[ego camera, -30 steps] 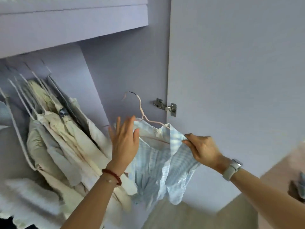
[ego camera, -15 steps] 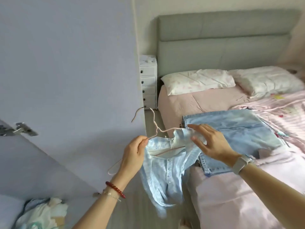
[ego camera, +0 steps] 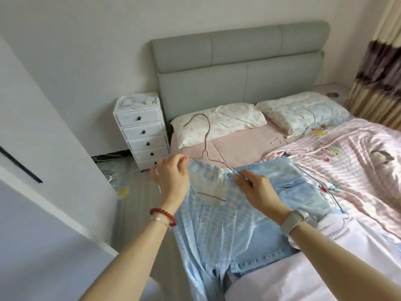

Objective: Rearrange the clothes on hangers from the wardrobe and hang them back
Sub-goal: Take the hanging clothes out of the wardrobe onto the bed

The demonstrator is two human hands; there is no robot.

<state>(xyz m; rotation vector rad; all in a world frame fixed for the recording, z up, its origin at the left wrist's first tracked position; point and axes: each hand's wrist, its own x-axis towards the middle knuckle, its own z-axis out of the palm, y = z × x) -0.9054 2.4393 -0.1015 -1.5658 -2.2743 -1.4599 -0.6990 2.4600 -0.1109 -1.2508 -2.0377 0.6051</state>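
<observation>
Over the bed's [ego camera: 249, 148] near left corner, the left hand [ego camera: 171, 177] pinches the blue checked shirt's [ego camera: 208, 224] shoulder while the right hand [ego camera: 256, 187] pinches its wire hanger [ego camera: 207, 146], above folded jeans [ego camera: 293, 192].

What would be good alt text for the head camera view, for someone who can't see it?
Two hands hold a light blue checked shirt on a thin hanger over the bed's edge: the left hand grips one shoulder, the right hand pinches the other. Jeans lie beneath.
</observation>
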